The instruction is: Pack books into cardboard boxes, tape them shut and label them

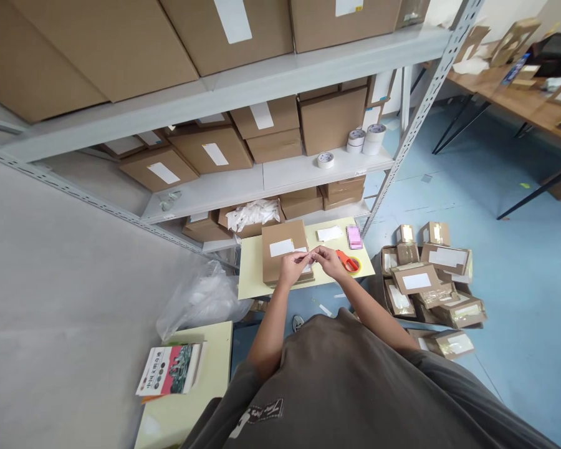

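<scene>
My left hand (293,268) and my right hand (326,260) meet over the cardboard box (273,268) on the small pale yellow table (251,274). Fingertips of both hands are pinched together at a small white label (306,269), which my left fingers partly hide. Another white label (281,247) is on the box top, to the left of my left hand. An orange tape dispenser (347,261) with a yellow roll lies just right of my right hand. Beyond it are a pink packet (354,237) and some white slips (330,234).
Ahead stands a grey metal shelf (234,187) holding cardboard boxes and white tape rolls (326,160). Small taped cartons (416,280) are piled on the floor at right. To the left are a clear plastic bag (206,299) and books (171,370) on another table.
</scene>
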`<state>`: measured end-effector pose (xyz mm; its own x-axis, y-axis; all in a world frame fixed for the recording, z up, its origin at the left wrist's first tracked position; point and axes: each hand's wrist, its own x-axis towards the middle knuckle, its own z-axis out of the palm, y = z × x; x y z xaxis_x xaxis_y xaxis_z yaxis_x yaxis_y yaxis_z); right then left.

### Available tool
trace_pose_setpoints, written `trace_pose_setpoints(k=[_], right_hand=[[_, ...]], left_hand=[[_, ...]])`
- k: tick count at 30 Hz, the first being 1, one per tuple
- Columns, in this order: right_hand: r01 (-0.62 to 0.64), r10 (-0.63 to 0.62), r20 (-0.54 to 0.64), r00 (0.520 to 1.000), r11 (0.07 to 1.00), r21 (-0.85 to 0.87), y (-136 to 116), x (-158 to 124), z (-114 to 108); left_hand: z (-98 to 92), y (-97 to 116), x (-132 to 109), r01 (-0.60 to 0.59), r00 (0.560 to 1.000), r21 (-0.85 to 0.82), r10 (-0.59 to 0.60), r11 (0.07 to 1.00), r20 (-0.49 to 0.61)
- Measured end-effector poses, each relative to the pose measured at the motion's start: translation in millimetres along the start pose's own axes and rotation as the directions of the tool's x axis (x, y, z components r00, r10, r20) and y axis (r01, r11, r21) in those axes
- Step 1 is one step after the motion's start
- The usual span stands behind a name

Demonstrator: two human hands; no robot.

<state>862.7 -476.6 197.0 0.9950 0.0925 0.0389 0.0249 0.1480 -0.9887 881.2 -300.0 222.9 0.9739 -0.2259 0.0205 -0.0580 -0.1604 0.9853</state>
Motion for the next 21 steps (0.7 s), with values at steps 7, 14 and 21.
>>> trace_pose_setpoints(k=[7, 14, 21], right_hand=[[0.051, -0.052, -0.002, 0.999, 0.994, -0.099, -10.9, -8.2, -10.3], [0.036, -0.036, -0.008, 0.999, 0.999, -0.029, -8.5, -15.3, -23.7], [-0.023, 0.022, -0.020, 1.000, 0.999, -0.030, 0.9, -21.3, -40.0]], left_hand=[[10.9, 5.5, -0.4, 0.035, 0.999, 0.018, -0.035, 0.999, -0.003], [34.4, -13.9, 5.1, 0.155, 0.969, -0.167, -0.183, 0.974, -0.165], [46.7, -17.0, 0.4, 0.129, 0.988, -0.176, -0.141, 0.976, -0.056]])
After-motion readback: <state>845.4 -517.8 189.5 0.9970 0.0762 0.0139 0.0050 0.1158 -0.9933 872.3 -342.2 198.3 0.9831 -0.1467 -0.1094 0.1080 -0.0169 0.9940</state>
